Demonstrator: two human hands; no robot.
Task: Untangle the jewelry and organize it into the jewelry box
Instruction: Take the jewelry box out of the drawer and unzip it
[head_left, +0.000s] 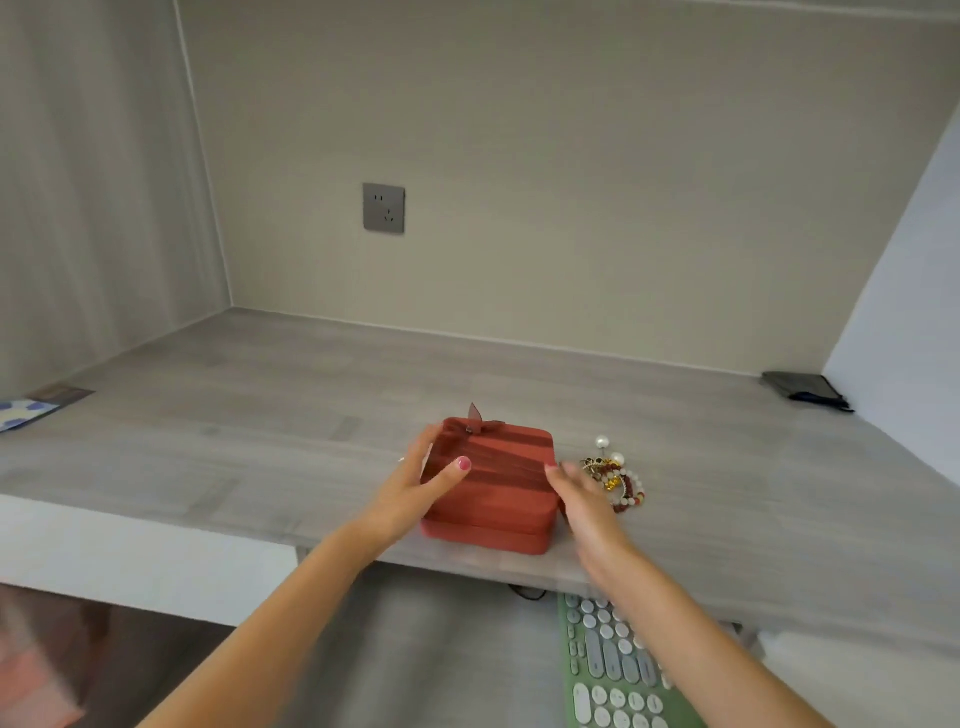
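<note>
- Nearest me: a green keyboard (615, 670) with round pale keys, on a lower pull-out shelf under the tabletop (260, 415) edge, right of centre.
- My left hand (415, 488) is on the left side of the red jewelry box (493, 488) — fingers fairly straight along its far-left edge, thumb with pink nail lying on the lid. Open, pressing, not curled round it.
- My right hand (582, 499) is at the box's right side, fingers extended and loose, motion-blurred; fingertips at the lid's right edge. Reads open — actual contact I cannot tell.
- The box sits closed near the front edge of the tabletop, a small strap tab sticking up at its far-left corner.
- Tangled jewelry (615, 478) lies on the tabletop just right of the box, beside my right hand: white and red beads, gold bits, pearls.
- Further back: patterned card (31, 410) at far left, dark pouch (805, 392) at far right.
- Back wall: grey socket (383, 208).
</note>
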